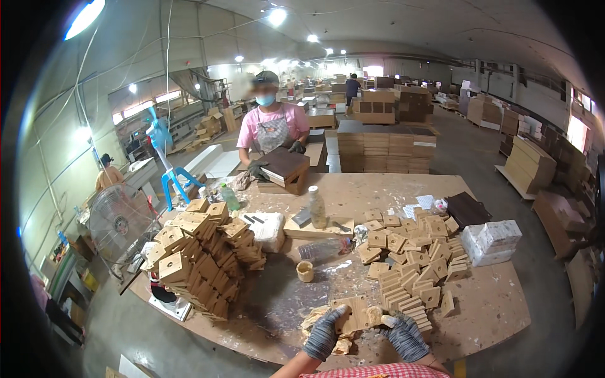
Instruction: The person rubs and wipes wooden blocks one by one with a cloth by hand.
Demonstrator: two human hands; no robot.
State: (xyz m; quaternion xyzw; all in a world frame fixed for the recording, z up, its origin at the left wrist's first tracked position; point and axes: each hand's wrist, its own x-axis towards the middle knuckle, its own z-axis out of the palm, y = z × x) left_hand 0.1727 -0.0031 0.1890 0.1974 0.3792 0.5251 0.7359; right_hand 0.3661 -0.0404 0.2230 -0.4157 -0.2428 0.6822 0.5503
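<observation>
My left hand [322, 335], in a grey striped work glove, is closed on the left edge of a light wooden plate [354, 313] with its thumb on top. Beneath and beside it lies a crumpled tan rag [312, 319]. My right hand [406, 337], gloved alike, pinches a small tan wad of cloth [375, 315] against the plate's right side. Just beyond the right hand spreads a loose heap of small wooden blocks with holes [416, 258]. A small tan cup [305, 271] stands farther off.
Tall stacks of wooden blocks [205, 264] stand at left. A clear plastic bottle [324, 250] lies mid-table; another bottle [317, 208] stands behind. White wrapped blocks [495, 241] sit at right. Across the worktable [372, 183], a co-worker [274, 126] handles dark boards. A fan [120, 220] stands left.
</observation>
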